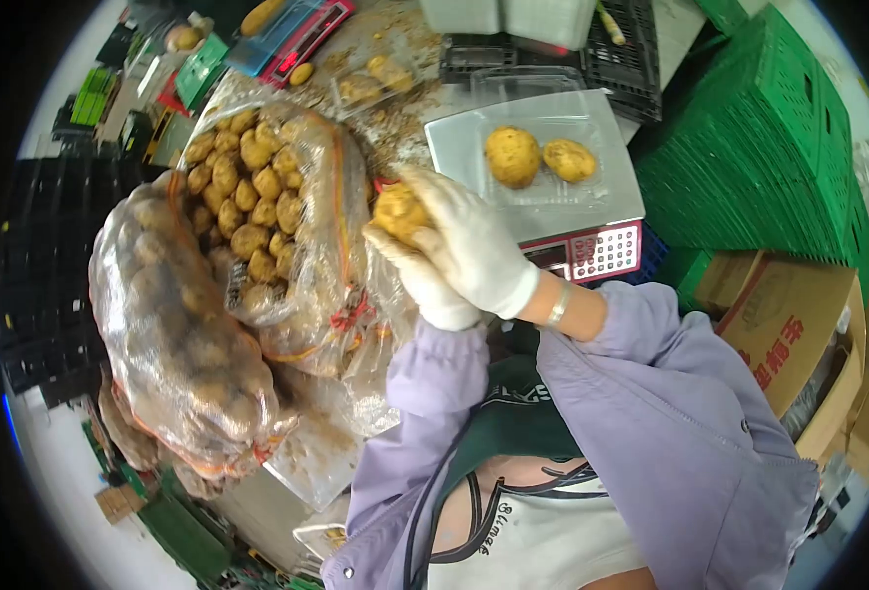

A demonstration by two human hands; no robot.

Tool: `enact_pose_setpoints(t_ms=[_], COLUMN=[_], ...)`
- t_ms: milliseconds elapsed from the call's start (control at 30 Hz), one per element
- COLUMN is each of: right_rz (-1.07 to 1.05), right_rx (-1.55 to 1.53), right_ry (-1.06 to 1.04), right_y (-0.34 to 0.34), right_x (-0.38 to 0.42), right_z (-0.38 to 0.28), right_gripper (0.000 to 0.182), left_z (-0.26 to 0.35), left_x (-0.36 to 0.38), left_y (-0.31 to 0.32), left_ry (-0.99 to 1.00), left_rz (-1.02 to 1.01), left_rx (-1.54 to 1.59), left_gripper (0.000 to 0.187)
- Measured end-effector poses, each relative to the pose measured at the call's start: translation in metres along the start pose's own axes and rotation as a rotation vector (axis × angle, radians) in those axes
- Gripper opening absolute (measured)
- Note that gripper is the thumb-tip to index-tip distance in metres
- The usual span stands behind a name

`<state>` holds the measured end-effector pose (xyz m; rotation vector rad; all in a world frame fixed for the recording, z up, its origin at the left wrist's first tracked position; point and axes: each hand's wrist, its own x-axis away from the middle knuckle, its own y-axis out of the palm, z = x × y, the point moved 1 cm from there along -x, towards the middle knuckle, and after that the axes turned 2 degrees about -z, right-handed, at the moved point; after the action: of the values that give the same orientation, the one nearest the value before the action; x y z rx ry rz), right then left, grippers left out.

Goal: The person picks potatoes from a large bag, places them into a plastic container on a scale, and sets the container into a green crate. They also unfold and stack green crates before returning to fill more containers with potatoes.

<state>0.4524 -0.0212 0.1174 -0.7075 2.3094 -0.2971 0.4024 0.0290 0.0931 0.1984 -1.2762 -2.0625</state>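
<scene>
A yellow-brown potato [399,211] is held between my two white-gloved hands. My left hand [417,275] wraps it from below, and my right hand [474,231] closes over its upper right side. To the right, two potatoes [512,157] lie in a clear plastic tray [597,131] on the plate of a scale [439,143] with a red keypad front. At the left, an open mesh sack [331,162] holds several potatoes [246,195].
A full sack [174,324] bulges at the left. Stacked green crates [749,147] stand at the right above a cardboard box [788,324]. Black crates [631,59] and a small potato tray [376,84] are at the back, near a second scale [292,44].
</scene>
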Motion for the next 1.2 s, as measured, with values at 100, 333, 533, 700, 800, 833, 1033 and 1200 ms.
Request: enact_pose_setpoints(t_ms=[100,333,533,700,800,833,1033,1200], right_rz=[-0.223,-0.747,-0.347,-0.787,-1.004,-1.085,-0.767,-0.685], right_rx=[0.015,-0.649,-0.326,-0.619,-0.367,-0.049,-0.921,-0.356], right_ry=[0.061,0.017,-0.288,0.354,0.422,0.255,0.374,-0.057], right_y=[0.038,0.11,0.132,0.113,0.134,0.14,0.107,0.099], right_x=[-0.014,-0.023,0.031,0.005,0.004,0.009,0.018,0.04], right_z=[-0.008,0.034,-0.049,-0.072,-0.036,-0.023,-0.045,-0.077], right_gripper=[0.039,0.038,0.055,0.056,0.048,0.043,0.041,0.053], left_z=[0.029,0.071,0.12,0.126,0.124,0.127,0.135,0.111], left_x=[0.0,0.027,0.04,0.053,0.078,0.084,0.091,0.083], left_y=[-0.022,-0.056,-0.092,-0.1,-0.097,-0.097,-0.122,-0.116], left_ry=[0.04,-0.124,0.223,0.064,-0.143,-0.169,-0.438,0.038], left_rz=[0.058,0.322,0.315,0.41,0.193,0.088,-0.477,0.165], left_rx=[-0.1,-0.077,0.093,-0.006,-0.034,0.019,0.346,-0.252], left_gripper=[0.068,0.051,0.053,0.055,0.057,0.056,0.042,0.058])
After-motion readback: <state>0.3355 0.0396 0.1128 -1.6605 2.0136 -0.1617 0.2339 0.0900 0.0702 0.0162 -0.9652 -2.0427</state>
